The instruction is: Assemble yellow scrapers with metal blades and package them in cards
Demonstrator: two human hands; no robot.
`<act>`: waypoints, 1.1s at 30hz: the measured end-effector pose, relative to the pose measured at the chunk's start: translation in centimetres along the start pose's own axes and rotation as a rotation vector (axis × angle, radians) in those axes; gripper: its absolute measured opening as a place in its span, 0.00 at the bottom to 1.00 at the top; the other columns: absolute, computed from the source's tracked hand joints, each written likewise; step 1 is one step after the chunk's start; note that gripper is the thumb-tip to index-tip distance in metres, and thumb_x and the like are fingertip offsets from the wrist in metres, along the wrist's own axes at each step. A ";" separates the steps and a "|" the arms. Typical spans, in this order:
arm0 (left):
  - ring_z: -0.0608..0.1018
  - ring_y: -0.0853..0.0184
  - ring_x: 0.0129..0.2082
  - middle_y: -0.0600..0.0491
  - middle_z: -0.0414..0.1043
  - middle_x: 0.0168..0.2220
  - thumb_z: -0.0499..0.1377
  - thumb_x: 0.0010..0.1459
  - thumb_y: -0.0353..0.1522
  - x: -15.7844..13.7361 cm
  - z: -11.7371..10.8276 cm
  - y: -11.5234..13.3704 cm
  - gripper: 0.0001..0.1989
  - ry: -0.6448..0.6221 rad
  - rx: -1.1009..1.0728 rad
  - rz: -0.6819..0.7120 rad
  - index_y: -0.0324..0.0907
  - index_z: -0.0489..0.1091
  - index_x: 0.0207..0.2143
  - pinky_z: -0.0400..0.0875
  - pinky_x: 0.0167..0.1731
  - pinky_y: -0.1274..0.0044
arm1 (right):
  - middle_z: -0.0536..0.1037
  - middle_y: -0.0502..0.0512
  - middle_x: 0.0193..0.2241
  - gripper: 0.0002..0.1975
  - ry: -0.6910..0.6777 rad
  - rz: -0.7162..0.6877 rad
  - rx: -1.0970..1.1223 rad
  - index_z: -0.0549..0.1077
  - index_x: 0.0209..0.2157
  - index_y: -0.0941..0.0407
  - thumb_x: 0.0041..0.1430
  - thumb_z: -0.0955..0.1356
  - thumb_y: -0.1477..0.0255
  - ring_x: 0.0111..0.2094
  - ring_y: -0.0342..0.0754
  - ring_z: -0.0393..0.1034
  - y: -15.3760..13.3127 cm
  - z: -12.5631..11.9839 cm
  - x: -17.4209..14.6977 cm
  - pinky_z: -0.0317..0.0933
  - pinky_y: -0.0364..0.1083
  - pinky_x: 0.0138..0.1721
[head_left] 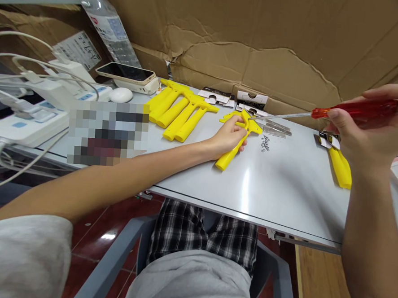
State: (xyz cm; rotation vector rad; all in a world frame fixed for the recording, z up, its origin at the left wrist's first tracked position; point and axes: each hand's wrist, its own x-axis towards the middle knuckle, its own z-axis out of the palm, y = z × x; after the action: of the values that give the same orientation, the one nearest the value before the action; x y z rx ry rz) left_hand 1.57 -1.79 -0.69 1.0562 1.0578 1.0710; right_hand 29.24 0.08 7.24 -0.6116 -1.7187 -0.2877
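Note:
My left hand (pixel 229 139) is closed around a yellow scraper handle (pixel 228 159) and holds it at the table, its wide head toward the back. A red-handled screwdriver (pixel 356 112) is gripped in my right hand (pixel 377 128). Its thin metal shaft points left, and the tip meets the head of the yellow handle beside my left fingers. Just right of that head lie flat metal blades (pixel 277 128) and a small pile of screws (pixel 266 143). More yellow scraper handles (pixel 174 111) lie side by side to the left.
Black-and-white card packaging (pixel 252 99) lies at the back by the cardboard wall (pixel 259 45). Yellow handles with packaging (pixel 340 169) rest at right. At left are a phone (pixel 127 72), a white mouse (pixel 120 94), a power strip (pixel 32 121) with cables and a plastic bottle (pixel 112 29).

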 end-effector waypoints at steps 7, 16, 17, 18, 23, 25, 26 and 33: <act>0.74 0.71 0.27 0.52 0.73 0.37 0.53 0.71 0.22 -0.1 0.0 -0.1 0.11 -0.003 0.013 0.006 0.46 0.61 0.48 0.68 0.26 0.77 | 0.74 0.51 0.44 0.24 -0.030 -0.069 -0.069 0.76 0.48 0.55 0.53 0.78 0.59 0.33 0.36 0.74 1.0 -0.4 0.0 0.63 0.37 0.28; 0.74 0.71 0.27 0.53 0.73 0.36 0.53 0.72 0.22 0.0 -0.1 -0.2 0.10 -0.013 -0.001 0.018 0.46 0.61 0.48 0.68 0.26 0.77 | 0.75 0.50 0.38 0.22 0.054 0.018 -0.050 0.75 0.42 0.58 0.49 0.80 0.62 0.32 0.41 0.78 0.4 0.2 -0.3 0.65 0.39 0.27; 0.74 0.71 0.27 0.53 0.73 0.36 0.53 0.71 0.22 0.0 -0.1 -0.2 0.10 -0.015 0.002 0.018 0.46 0.61 0.48 0.68 0.26 0.77 | 0.75 0.50 0.36 0.22 0.075 0.024 -0.085 0.75 0.40 0.58 0.49 0.80 0.60 0.31 0.41 0.77 0.6 0.2 -0.3 0.63 0.38 0.26; 0.74 0.71 0.27 0.53 0.73 0.36 0.53 0.71 0.22 -0.1 0.0 -0.2 0.10 -0.017 0.007 0.017 0.46 0.61 0.48 0.68 0.27 0.77 | 0.74 0.49 0.34 0.22 0.094 0.031 -0.117 0.75 0.39 0.58 0.50 0.80 0.59 0.30 0.40 0.76 0.6 0.1 -0.4 0.61 0.37 0.26; 0.74 0.71 0.27 0.53 0.73 0.36 0.53 0.71 0.21 -0.2 0.1 -0.1 0.11 -0.007 0.013 0.010 0.46 0.61 0.48 0.68 0.27 0.76 | 0.76 0.51 0.41 0.23 0.029 0.021 -0.112 0.76 0.43 0.56 0.50 0.77 0.58 0.35 0.40 0.75 0.6 -0.2 -0.1 0.65 0.40 0.30; 0.74 0.70 0.27 0.53 0.73 0.36 0.53 0.71 0.21 -0.1 0.0 -0.1 0.11 -0.002 0.007 0.008 0.46 0.61 0.48 0.68 0.27 0.76 | 0.75 0.53 0.45 0.24 -0.017 -0.014 -0.044 0.77 0.46 0.55 0.46 0.77 0.62 0.40 0.42 0.75 0.5 -0.2 0.1 0.69 0.42 0.34; 0.74 0.71 0.27 0.53 0.73 0.36 0.53 0.71 0.21 0.0 0.0 -0.1 0.11 -0.002 0.006 0.009 0.46 0.61 0.48 0.68 0.27 0.76 | 0.74 0.53 0.47 0.25 -0.030 -0.027 -0.012 0.77 0.46 0.55 0.45 0.77 0.64 0.43 0.43 0.74 0.5 -0.2 0.1 0.70 0.42 0.35; 0.74 0.71 0.26 0.53 0.74 0.37 0.53 0.71 0.21 -0.1 0.0 0.0 0.11 -0.001 0.004 0.000 0.46 0.60 0.48 0.67 0.26 0.77 | 0.75 0.51 0.45 0.26 0.003 0.022 0.012 0.74 0.45 0.55 0.47 0.79 0.60 0.32 0.40 0.77 0.1 0.3 0.0 0.66 0.41 0.28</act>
State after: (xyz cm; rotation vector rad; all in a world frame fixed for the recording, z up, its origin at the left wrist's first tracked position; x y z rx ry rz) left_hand 1.53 -1.83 -0.68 1.0599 1.0594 1.0681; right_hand 29.08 0.34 7.20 -0.6205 -1.7084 -0.2633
